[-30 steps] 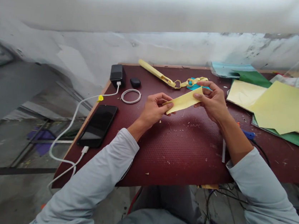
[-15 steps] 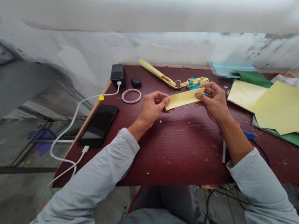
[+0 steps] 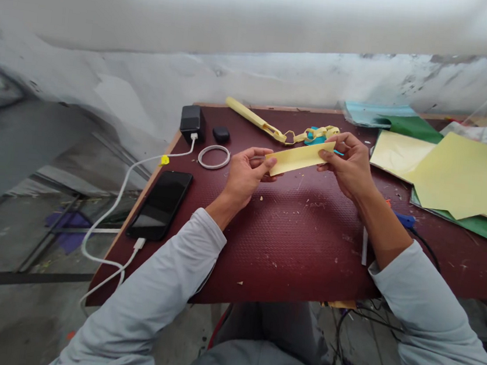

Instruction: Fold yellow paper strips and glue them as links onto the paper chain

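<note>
Maroon desk (image 3: 297, 253): textured top, scattered with small pale scraps, carries everything below.
White cable (image 3: 110, 214): runs from the black charger block down over the desk's left edge and back up to the phone.
Black phone (image 3: 160, 203): lies flat, screen dark, near the left edge, plugged in at its near end.
Black charger block (image 3: 189, 120): sits at the far left corner, cable plugged into its near side.
White ring (image 3: 213, 157): lies flat just right of the charger block, between it and the left hand.
Small dark case (image 3: 221, 133): rests behind the white ring.
Left hand (image 3: 244, 175): raised above the desk, its grip closed as a thumb-and-finger pinch on the left end of the yellow paper strip.
Yellow paper strip (image 3: 299, 157): held clear of the desk between the two hands, tilted so its right end is higher.
Paper chain (image 3: 287, 130): yellow links with a blue one, lying on the desk behind the strip, toward the far edge.
Right hand (image 3: 347, 164): its grip closed on the strip's right end, thumb on the near face, fingers curled behind.
Blue tool (image 3: 404, 219): partly hidden beside the right forearm; what it is cannot be told.
Paper sheets (image 3: 460, 172): yellow ones overlapping on green, spread over the desk's right side, well apart from the hands.
</note>
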`<state>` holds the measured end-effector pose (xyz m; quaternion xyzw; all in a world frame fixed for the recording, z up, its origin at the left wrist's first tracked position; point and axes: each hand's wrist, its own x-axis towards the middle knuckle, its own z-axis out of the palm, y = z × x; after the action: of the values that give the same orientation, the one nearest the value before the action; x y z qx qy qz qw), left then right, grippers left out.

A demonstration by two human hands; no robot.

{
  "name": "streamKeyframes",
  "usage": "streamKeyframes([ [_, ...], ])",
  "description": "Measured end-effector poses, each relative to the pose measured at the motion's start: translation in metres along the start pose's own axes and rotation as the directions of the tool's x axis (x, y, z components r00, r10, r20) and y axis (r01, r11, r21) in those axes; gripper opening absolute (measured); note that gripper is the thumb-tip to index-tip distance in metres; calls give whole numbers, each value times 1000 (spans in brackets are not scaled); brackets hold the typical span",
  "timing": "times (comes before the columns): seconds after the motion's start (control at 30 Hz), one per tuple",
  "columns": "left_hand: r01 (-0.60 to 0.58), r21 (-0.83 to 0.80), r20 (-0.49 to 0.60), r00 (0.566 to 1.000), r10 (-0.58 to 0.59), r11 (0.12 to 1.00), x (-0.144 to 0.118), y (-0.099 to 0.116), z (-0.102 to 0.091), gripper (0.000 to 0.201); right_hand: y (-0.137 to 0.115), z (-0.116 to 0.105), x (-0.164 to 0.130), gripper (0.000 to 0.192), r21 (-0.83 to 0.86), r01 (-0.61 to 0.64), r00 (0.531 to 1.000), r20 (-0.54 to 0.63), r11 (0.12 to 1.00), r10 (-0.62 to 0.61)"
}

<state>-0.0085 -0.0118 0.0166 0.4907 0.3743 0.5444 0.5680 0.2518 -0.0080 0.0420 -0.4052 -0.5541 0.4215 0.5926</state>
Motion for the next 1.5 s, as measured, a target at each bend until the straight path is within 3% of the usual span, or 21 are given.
streamKeyframes([
  [0.13, 59, -11, 60, 997, -58, 998, -4, 1, 1, 43, -3, 5, -4, 41, -15, -22, 999, 27, 1000, 22],
  [0.3, 35, 31, 97, 995, -38, 999, -5, 1, 2, 43, -4, 8, -7, 44, -8, -87, 990, 113, 996, 87],
  [0.7, 46, -2, 75, 996, -45, 999, -8, 6, 8, 35, -1, 7, -6, 25, -63, 20, 993, 115, 998, -13],
  [1.0, 66, 37, 135, 988, -70, 997, -13, 6, 9, 46, -2, 10, -11, 19, -66, -13, 966, 257, 998, 30],
  [1.23, 71, 28, 156, 985, -74, 997, -15, 11, 11, 41, 1, 7, -6, 19, -28, 9, 975, 221, 1000, -2],
  [1.5, 126, 38, 186, 974, -131, 991, -15, 14, 11, 54, 1, 2, -4, 17, -85, 17, 988, 155, 996, -4],
])
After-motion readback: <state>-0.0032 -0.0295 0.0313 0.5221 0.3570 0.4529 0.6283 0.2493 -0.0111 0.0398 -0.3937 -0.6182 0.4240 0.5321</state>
